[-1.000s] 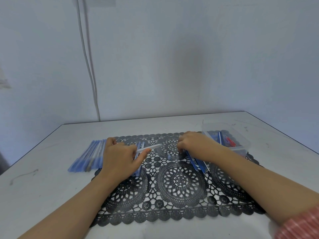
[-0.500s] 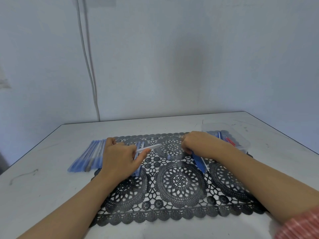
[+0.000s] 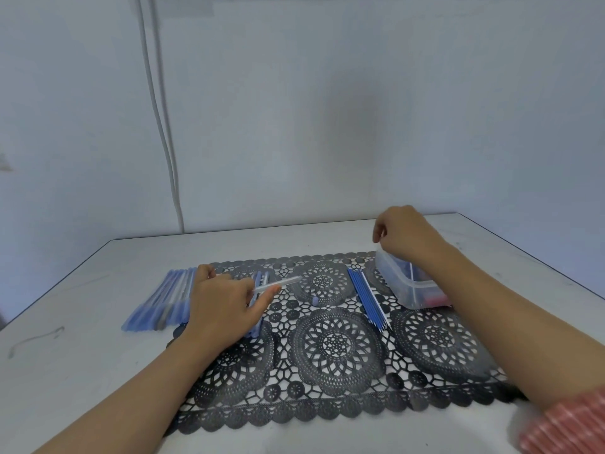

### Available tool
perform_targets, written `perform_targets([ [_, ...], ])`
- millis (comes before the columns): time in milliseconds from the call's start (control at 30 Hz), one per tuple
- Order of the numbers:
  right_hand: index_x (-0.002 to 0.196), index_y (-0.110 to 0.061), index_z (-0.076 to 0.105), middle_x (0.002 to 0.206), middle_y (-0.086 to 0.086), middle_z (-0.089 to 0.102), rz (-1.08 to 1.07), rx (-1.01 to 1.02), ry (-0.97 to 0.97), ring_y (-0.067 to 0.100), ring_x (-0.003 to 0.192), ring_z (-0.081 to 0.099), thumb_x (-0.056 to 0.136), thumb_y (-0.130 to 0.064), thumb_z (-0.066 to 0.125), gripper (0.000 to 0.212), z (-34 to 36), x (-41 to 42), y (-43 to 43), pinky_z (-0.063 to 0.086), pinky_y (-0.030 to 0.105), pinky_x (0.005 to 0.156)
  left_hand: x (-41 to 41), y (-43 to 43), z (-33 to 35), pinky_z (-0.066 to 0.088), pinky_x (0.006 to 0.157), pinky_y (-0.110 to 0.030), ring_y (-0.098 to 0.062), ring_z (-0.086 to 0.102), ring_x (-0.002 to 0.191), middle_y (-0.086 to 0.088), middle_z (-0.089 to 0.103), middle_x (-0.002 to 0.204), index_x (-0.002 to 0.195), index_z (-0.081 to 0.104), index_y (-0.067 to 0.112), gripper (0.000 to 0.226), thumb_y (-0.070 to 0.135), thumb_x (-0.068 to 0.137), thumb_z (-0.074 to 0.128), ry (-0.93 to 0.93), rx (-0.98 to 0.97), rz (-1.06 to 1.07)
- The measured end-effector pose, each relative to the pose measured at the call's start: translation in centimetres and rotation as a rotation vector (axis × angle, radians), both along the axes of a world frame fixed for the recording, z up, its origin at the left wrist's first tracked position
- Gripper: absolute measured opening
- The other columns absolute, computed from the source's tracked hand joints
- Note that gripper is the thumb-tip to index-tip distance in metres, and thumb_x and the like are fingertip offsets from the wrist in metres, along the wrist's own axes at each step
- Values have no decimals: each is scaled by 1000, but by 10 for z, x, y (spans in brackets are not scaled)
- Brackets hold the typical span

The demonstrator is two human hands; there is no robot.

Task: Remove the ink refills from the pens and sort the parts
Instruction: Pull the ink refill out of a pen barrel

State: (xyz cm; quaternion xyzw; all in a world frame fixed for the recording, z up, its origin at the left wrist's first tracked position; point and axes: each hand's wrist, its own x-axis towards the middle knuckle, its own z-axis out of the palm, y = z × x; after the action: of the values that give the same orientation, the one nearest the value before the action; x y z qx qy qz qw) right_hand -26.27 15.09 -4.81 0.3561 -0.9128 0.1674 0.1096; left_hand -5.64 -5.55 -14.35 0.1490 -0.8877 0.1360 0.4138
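My left hand point(image 3: 226, 303) pinches a clear pen barrel point(image 3: 278, 285) that points right over the black lace mat point(image 3: 337, 348). A row of blue capped pens point(image 3: 163, 299) lies to its left, and a few pen parts point(image 3: 260, 280) lie partly hidden under it. My right hand point(image 3: 402, 234) hovers above the far left corner of the clear plastic box point(image 3: 412, 290), fingers curled; whether it holds anything is hidden. A bundle of blue ink refills point(image 3: 368, 299) lies on the mat left of the box. A small blue cap point(image 3: 315, 301) lies mid-mat.
The white table point(image 3: 65, 371) carries a scuff mark near its left edge. White cables point(image 3: 160, 126) run down the wall behind. The box holds blue and red small parts. A striped pink sleeve point(image 3: 569, 424) shows at the lower right.
My right hand has lifted off the refill bundle and moved right and back to above the box. The refills now lie uncovered on the mat. My left hand has stayed put with the barrel.
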Motion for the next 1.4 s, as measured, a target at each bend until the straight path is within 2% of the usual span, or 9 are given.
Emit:
perform_targets([
  [133,70,-4,62,69,9,60,-154,189,-52,26,69,59,74,1,55,9,-2,-13,11,52,30,65,-1,1,1,25,74,-35,-10,30,36,12,26,36,45,31,27,65,69,92,16,6,-9,-2],
  [233,59,-7,50,59,6,52,-227,281,-115,24,63,59,76,-2,62,22,-2,-10,15,53,29,63,-1,1,1,25,73,-34,-10,28,36,12,24,36,46,30,27,63,68,91,19,-3,-12,0],
  [433,61,-7,54,57,3,56,-271,442,-216,14,49,54,74,-6,71,21,-3,-3,14,47,22,50,-2,0,0,28,74,-35,-9,24,37,13,20,38,47,27,27,55,63,88,34,-32,-13,0],
  [600,68,-8,50,64,3,52,-256,480,-206,17,61,55,75,-6,68,20,-6,-1,11,40,20,45,-1,1,0,28,74,-35,-9,24,38,13,21,38,47,28,27,54,62,88,35,-34,-13,-1],
  [700,67,-10,50,63,1,52,-245,480,-180,18,68,57,75,-11,71,22,-8,-1,11,41,21,50,-1,1,0,31,75,-36,-9,24,38,13,20,38,47,28,28,54,63,88,35,-26,-6,-2],
  [933,61,-8,48,56,2,52,-252,407,-139,18,60,57,72,-8,75,29,-6,-1,12,46,24,54,0,1,0,32,75,-36,-8,26,38,13,22,38,46,29,28,55,63,88,33,-31,-5,7],
  [1100,60,-9,41,64,5,46,-236,249,-57,23,67,51,78,3,53,25,-1,0,10,39,26,57,0,2,1,29,75,-35,-7,24,38,14,19,38,47,26,29,54,63,87,35,-26,-2,1],
  [1233,79,-4,67,80,10,67,-142,27,-85,23,75,62,77,2,56,13,5,-1,3,52,30,67,0,3,2,27,74,-34,-5,23,38,15,19,38,47,25,30,53,63,88,34,-21,-11,1],
  [1400,92,-17,74,81,-1,64,143,-210,-181,9,78,57,87,-8,59,18,19,23,-1,39,16,70,0,3,2,27,74,-34,-8,26,37,13,23,37,46,27,28,54,62,87,35,-29,-15,10],
])
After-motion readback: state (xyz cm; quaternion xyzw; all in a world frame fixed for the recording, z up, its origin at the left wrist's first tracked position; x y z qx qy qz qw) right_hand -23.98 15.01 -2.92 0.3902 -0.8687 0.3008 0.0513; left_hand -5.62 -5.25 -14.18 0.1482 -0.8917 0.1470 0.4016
